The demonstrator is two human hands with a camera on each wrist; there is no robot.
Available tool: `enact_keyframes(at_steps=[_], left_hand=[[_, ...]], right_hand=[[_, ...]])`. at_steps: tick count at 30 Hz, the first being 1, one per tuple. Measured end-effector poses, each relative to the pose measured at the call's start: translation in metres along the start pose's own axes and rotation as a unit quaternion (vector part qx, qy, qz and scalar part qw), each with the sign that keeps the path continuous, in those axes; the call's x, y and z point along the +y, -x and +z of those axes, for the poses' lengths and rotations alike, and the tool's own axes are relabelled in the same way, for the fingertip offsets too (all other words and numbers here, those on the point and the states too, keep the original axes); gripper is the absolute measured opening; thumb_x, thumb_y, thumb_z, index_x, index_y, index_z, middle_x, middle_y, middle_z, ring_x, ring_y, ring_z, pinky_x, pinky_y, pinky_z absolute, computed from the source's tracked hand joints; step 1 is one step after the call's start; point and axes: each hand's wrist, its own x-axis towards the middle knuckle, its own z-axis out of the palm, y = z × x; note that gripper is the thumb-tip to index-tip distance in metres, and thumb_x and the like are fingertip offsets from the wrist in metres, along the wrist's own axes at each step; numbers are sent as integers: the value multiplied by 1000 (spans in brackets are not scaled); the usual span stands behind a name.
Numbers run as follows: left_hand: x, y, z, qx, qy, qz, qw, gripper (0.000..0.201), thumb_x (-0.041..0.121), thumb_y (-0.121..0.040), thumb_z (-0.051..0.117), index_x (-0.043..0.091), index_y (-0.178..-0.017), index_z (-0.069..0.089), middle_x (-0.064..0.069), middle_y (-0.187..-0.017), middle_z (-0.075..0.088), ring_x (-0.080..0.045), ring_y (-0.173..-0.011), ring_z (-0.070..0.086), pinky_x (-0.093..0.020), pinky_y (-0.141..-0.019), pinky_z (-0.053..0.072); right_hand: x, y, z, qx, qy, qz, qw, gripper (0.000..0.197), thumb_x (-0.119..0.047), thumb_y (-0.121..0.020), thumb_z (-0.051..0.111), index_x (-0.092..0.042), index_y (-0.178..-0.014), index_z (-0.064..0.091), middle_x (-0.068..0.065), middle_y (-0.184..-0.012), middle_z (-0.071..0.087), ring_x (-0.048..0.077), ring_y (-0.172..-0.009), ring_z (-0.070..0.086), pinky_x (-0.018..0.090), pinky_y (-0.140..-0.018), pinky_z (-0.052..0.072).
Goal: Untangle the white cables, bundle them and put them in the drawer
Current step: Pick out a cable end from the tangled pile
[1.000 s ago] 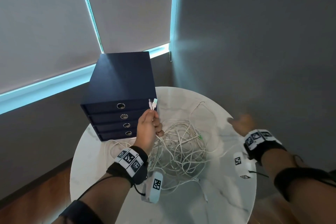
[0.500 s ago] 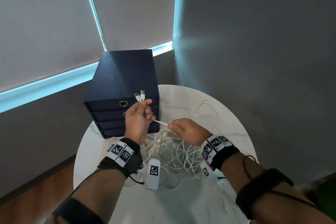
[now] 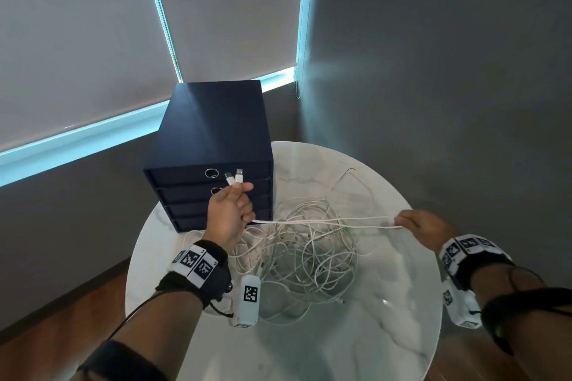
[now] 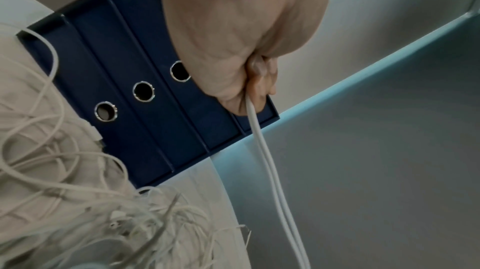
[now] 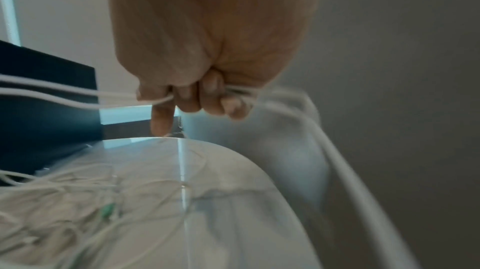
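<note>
A tangle of white cables lies on the round white marble table. My left hand is raised in front of the dark blue drawer unit and grips a doubled white cable; its two USB plugs stick up above my fist. The doubled cable runs taut to the right, above the pile, to my right hand, which grips it in curled fingers. The left wrist view shows the two strands leaving my fist. In the right wrist view the strands enter my fingers.
The drawer unit has several shut drawers with round metal pulls and stands at the table's back left. A grey wall rises behind the table on the right, and window blinds hang at the left. Wooden floor shows below.
My right hand reached in from the right, took hold of the doubled cable near my left hand, and has slid out to the right along it, stretching it taut. My left hand has risen slightly.
</note>
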Motion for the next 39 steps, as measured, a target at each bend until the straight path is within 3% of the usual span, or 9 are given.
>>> enact_keyframes(at_steps=[4,10,14,18,23,28,32,34,39], left_hand=[[-8,5,0,-19,12,-42,999,31,11,-106,32,10,-82,52,6,-52,31,-8,-42,27,-20,-40,28],[-25,11,-4,-33,-1,-117,993,29,10,-97,30,16,-69,38,6,-51,26,-8,-42,23,-21,-42,21],[-23,8,-16,-4,4,-96,995,28,8,-96,32,15,-71,42,6,-51,27,-9,-41,23,-20,-41,21],[-20,9,-26,4,-2,-96,995,29,6,-98,32,14,-72,42,6,-50,28,-9,-41,24,-18,-40,22],[-29,21,-26,-32,-23,-134,990,29,7,-96,32,16,-70,40,6,-50,27,-9,-40,23,-19,-42,20],[-37,29,-29,-44,-63,-140,987,29,7,-95,32,17,-68,37,7,-50,27,-9,-41,21,-21,-45,20],[-39,30,-34,-40,-58,-147,987,29,5,-94,31,17,-68,37,6,-51,26,-10,-42,20,-19,-45,18],[-42,32,-36,-41,-58,-157,985,29,5,-94,30,17,-68,37,5,-52,25,-10,-43,19,-17,-44,19],[-47,39,-43,-26,-63,-162,984,30,8,-95,32,17,-67,37,4,-53,24,-11,-43,18,-19,-46,16]], right_hand=[[16,17,-6,48,-35,42,997,50,-50,-94,42,-9,-77,66,4,-71,62,25,-72,57,30,-66,39],[23,33,13,21,160,107,981,41,-49,-102,26,-29,-87,59,-6,-108,63,22,-112,55,38,-90,35],[15,43,22,-21,129,120,984,64,-65,-96,17,-26,-77,64,-9,-93,64,19,-102,56,40,-99,30],[29,37,11,36,205,153,966,70,-55,-98,9,-24,-103,72,5,-111,71,25,-109,63,38,-101,38],[28,27,-7,89,252,185,946,53,-42,-102,19,-21,-114,67,8,-120,67,29,-114,58,42,-99,36],[12,23,18,-17,267,255,929,43,-45,-97,33,-26,-124,61,0,-135,55,29,-126,47,44,-104,36],[-33,-2,33,-36,188,136,972,49,-50,-90,31,-19,-109,63,9,-118,54,35,-112,52,45,-97,45],[-78,-13,36,-16,91,31,995,30,-39,-95,40,-20,-92,62,5,-103,54,30,-102,56,43,-91,47],[-206,-13,52,-62,-40,-202,977,18,-30,-95,53,-23,-87,68,-8,-92,65,8,-82,61,33,-83,53]])
